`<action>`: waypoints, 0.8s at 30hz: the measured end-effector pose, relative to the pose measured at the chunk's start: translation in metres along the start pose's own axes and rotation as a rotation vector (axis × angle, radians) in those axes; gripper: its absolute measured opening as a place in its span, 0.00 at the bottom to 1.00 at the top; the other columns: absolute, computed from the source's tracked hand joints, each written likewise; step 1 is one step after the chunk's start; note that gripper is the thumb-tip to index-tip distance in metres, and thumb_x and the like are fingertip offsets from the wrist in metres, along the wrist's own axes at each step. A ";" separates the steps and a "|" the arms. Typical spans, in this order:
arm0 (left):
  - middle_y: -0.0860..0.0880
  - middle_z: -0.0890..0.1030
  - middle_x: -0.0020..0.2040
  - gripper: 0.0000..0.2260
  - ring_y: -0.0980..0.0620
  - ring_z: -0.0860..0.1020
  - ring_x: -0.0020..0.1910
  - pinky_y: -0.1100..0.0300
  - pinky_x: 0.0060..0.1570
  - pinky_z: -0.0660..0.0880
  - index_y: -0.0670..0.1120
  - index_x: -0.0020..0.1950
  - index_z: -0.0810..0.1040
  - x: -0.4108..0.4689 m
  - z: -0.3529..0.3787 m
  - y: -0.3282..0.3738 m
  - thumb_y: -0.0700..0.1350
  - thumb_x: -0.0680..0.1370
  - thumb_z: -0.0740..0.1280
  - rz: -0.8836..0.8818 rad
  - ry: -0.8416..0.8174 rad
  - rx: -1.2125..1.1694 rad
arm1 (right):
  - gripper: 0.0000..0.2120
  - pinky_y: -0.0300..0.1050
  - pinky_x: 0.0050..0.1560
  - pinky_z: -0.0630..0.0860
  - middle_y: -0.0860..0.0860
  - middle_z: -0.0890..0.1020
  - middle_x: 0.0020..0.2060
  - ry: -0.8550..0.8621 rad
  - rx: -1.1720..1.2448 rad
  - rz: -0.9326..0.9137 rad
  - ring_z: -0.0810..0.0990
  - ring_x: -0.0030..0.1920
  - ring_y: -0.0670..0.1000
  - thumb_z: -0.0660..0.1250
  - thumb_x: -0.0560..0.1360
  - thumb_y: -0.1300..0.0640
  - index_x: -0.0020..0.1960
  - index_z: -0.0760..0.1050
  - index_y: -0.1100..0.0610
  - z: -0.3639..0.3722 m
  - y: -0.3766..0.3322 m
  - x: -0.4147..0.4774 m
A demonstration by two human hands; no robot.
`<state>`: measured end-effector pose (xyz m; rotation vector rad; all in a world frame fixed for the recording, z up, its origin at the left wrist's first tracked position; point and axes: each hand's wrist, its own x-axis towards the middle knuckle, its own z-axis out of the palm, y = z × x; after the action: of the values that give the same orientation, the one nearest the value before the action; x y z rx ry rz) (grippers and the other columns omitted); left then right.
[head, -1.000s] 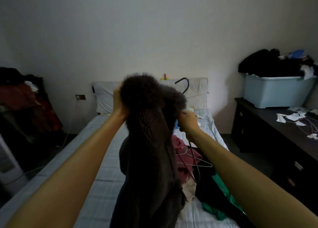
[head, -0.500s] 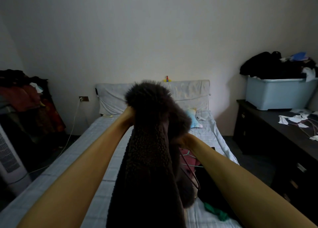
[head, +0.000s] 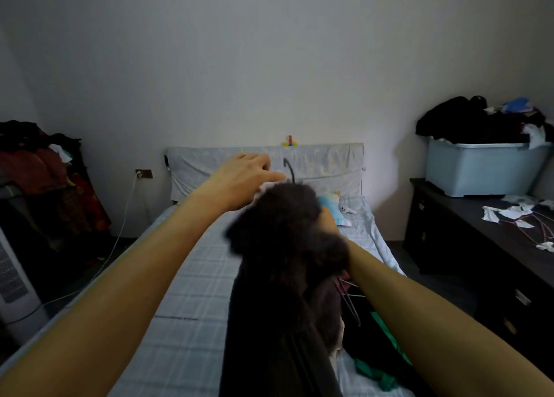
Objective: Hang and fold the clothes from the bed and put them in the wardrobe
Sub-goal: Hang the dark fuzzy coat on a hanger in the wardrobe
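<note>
A dark brown fuzzy coat [head: 284,261] hangs in front of me over the bed [head: 186,321]. A dark hanger hook [head: 289,170] sticks up out of its collar. My left hand [head: 242,180] hovers at the top of the collar just left of the hook, fingers loosely bent and gripping nothing that I can see. My right hand [head: 328,216] is mostly hidden behind the coat's right shoulder and holds the coat up from there. More clothes [head: 377,351], black and green, lie on the bed under my right forearm, with wire hangers [head: 349,297] on them.
A pale blue bin [head: 479,171] heaped with dark clothes stands on a dark dresser [head: 479,246] at right. A clothes-laden rack [head: 39,171] and a white appliance [head: 15,282] stand at left. A blue pillow [head: 329,201] lies by the covered headboard [head: 329,162].
My left hand has let go of the coat's left shoulder and risen above the collar. The hanger hook now shows above the collar again. The coat has shifted slightly right.
</note>
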<state>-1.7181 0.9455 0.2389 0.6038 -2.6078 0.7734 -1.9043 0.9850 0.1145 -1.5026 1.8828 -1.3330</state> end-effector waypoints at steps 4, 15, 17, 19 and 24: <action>0.42 0.74 0.57 0.18 0.38 0.77 0.52 0.47 0.53 0.74 0.51 0.67 0.71 -0.003 0.011 0.059 0.49 0.77 0.61 -0.421 0.025 -0.221 | 0.13 0.49 0.44 0.68 0.49 0.73 0.32 0.154 0.043 0.042 0.72 0.40 0.51 0.60 0.75 0.60 0.32 0.70 0.56 0.000 -0.022 -0.006; 0.35 0.62 0.70 0.51 0.36 0.62 0.70 0.35 0.63 0.64 0.48 0.75 0.46 0.021 0.082 0.145 0.52 0.61 0.73 -0.640 0.191 -0.197 | 0.08 0.45 0.43 0.74 0.58 0.84 0.41 0.472 -0.020 -0.061 0.81 0.44 0.58 0.65 0.73 0.56 0.45 0.81 0.58 -0.042 -0.054 -0.021; 0.36 0.65 0.68 0.49 0.37 0.64 0.66 0.37 0.61 0.67 0.48 0.75 0.49 0.019 0.089 0.129 0.45 0.60 0.73 -0.588 0.295 -0.128 | 0.07 0.46 0.40 0.74 0.57 0.83 0.39 0.495 -0.092 -0.118 0.81 0.42 0.59 0.64 0.71 0.57 0.43 0.80 0.58 -0.055 -0.055 -0.023; 0.36 0.68 0.64 0.43 0.38 0.66 0.63 0.39 0.61 0.68 0.48 0.75 0.55 0.016 0.090 0.107 0.42 0.64 0.72 -0.492 0.382 -0.021 | 0.06 0.46 0.38 0.70 0.57 0.82 0.41 0.515 -0.178 -0.144 0.79 0.42 0.61 0.64 0.71 0.58 0.43 0.79 0.57 -0.070 -0.054 -0.024; 0.39 0.76 0.53 0.28 0.39 0.76 0.51 0.39 0.60 0.67 0.48 0.69 0.63 0.018 0.081 0.049 0.37 0.71 0.66 -0.636 0.433 0.062 | 0.06 0.46 0.38 0.67 0.53 0.77 0.47 0.531 -0.381 -0.254 0.77 0.42 0.58 0.64 0.73 0.58 0.48 0.79 0.51 -0.089 -0.055 -0.024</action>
<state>-1.7744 0.9310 0.1623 1.0723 -1.8449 0.6750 -1.9344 1.0466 0.1969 -1.7393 2.4508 -1.6892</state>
